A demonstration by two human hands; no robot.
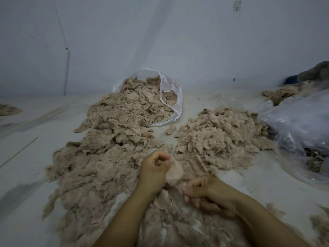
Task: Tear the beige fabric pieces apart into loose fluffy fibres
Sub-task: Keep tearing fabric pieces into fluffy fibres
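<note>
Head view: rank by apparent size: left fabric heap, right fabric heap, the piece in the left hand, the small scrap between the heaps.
1. Left fabric heap, though it runs nearer the camera.
2. Right fabric heap.
3. Piece that the left hand holds, nearer the camera.
4. Small scrap.

Pale floor (pixel 35 132), dusty. Grey-white wall (pixel 195 41) behind it. Thin cord (pixel 61 27) runs down the wall on the left to a pipe (pixel 67 73) that reaches the floor. Small mark or hook (pixel 236 5) high on the wall, right. Thin stick (pixel 19 152) lies on the floor, left. Dark grey cloth (pixel 315 71) far right at the wall, something blue (pixel 291 80) just beside it.
</note>
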